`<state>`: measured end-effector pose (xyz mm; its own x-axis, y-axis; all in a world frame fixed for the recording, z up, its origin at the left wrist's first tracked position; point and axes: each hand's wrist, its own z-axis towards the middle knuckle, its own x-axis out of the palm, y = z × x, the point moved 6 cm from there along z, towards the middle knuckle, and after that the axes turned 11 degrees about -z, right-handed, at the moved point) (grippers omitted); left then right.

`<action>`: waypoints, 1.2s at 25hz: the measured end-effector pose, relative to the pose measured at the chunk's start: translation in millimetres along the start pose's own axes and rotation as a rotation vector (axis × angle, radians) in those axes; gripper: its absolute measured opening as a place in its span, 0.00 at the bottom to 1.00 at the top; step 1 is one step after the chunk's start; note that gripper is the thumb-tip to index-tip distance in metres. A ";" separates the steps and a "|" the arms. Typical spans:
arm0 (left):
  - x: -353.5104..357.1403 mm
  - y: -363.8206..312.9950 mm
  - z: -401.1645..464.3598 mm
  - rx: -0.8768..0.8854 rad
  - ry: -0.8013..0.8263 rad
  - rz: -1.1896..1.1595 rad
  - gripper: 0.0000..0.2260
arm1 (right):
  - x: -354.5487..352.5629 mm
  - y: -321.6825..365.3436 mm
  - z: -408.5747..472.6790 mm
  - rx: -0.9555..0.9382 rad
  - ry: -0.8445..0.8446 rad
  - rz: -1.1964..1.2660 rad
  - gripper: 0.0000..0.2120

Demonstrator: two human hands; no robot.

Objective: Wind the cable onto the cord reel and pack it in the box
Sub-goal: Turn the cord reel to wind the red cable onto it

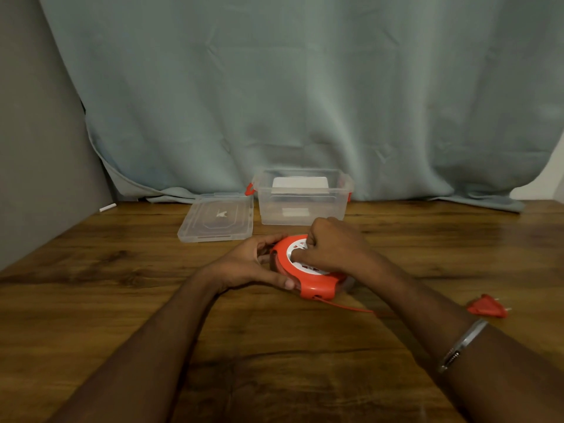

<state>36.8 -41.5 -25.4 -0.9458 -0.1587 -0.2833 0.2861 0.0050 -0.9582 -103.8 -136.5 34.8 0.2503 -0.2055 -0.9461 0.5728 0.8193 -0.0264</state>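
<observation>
Two hands at work on one cord reel (308,270), near the middle of the tabletop (122,300). Winding step under way, by the look of it, not yet finished. Left hand (247,267) cupped round the reel's rim from nine o'clock, fingers curled on the orange housing, thumb along the near edge, steadying it. Right hand (332,242) fisted over the white hub from above, grip closed on what is probably the winding knob, though the knob itself hidden under the knuckles. Red cable (348,307) leaving the reel's near edge toward four o'clock, passing under the right forearm; plug (487,307) lying well apart at three to four o'clock, so a good length left to draw in. Clear box (303,198) open at twelve o'clock behind the reel, something white inside; lid (218,218) flat just beside it at ten o'clock. Next move likely: more turns of the hub with the housing held firm, cable fed in flat, plug tucked home, then reel lifted into the box.
</observation>
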 end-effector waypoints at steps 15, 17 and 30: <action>-3.1 2.5 1.5 -0.048 0.000 0.049 0.56 | 6.1 -49.1 10.3 -0.295 0.335 0.443 0.22; -4.2 5.5 1.5 -0.054 0.000 0.031 0.60 | 6.9 -48.6 9.4 -0.281 0.321 0.464 0.22; -6.0 9.1 3.6 -0.041 -0.007 -0.002 0.57 | 4.2 -26.4 6.3 -0.276 0.087 0.136 0.24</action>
<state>45.6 -44.1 -32.3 -0.9451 -0.1662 -0.2815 0.2779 0.0448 -0.9596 -112.9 -162.3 33.6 0.2356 -0.0471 -0.9707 0.3024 0.9528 0.0271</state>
